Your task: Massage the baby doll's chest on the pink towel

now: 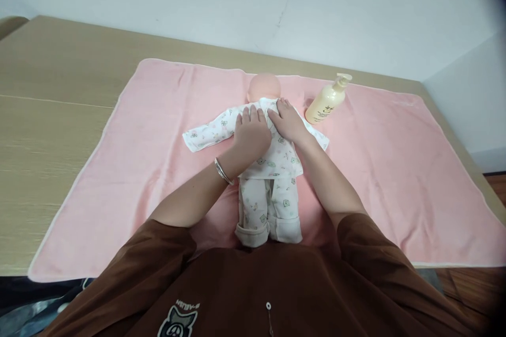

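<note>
A baby doll (pixel 264 87) lies on a pink blanket with its bald head away from me. It wears a white printed long-sleeved top (pixel 276 160) and matching trousers (pixel 253 205) with turned-up cuffs. My left hand (pixel 253 132) rests flat on the upper part of the top, a silver bangle on its wrist. Beside it, my right hand (pixel 289 122) lies flat near the doll's shoulder, fingers pointing toward the head. Neither hand grasps anything. The hands cover part of the chest area, and the doll's own hands do not show at the sleeve ends.
A cream pump bottle (pixel 326 101) stands on the blanket to the right of the doll, close to its sleeve. The wrinkled pink blanket (pixel 395 168) covers much of the wooden table (pixel 51 116). Behind the table rises a pale wall (pixel 197 5) with a crack.
</note>
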Motion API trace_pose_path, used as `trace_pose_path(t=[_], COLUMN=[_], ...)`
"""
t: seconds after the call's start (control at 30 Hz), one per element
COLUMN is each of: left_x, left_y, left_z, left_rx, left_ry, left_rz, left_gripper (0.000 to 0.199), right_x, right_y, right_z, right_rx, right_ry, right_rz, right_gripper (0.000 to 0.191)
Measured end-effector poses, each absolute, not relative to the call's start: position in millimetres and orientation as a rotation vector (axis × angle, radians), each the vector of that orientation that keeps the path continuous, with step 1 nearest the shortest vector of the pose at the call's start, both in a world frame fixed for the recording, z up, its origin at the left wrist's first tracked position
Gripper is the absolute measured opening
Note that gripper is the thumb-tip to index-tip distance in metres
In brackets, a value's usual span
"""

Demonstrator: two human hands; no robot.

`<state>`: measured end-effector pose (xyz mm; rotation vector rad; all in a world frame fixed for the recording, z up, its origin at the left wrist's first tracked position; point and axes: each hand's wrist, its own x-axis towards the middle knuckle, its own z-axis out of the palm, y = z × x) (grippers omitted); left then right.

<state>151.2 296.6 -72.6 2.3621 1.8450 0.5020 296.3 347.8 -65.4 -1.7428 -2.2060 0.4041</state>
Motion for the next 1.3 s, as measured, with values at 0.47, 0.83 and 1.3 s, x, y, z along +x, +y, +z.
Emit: trace_pose_path(t=[0.47, 0.83, 1.3], left_x=[141.6, 147.5, 152.2], left_y=[337.2, 311.9, 301.9], left_z=[-100.0, -80.9, -82.7], left_rx=[2.145, 2.246, 2.254], left_ry=[1.803, 1.804, 1.871], left_rz=[0.866, 0.75, 0.676], left_gripper=[0.049, 0.055, 0.058], right_x=[277.7, 299.1, 292.2], right_y=[325.9, 349.8, 332.2], right_z=[-67.0, -66.6, -54.2], right_rx=[-1.758, -1.708, -1.694], right_ry=[-2.201, -2.252, -2.294], right_rz=[0.353, 0.558, 0.392], right_gripper=[0.059, 0.075, 0.036])
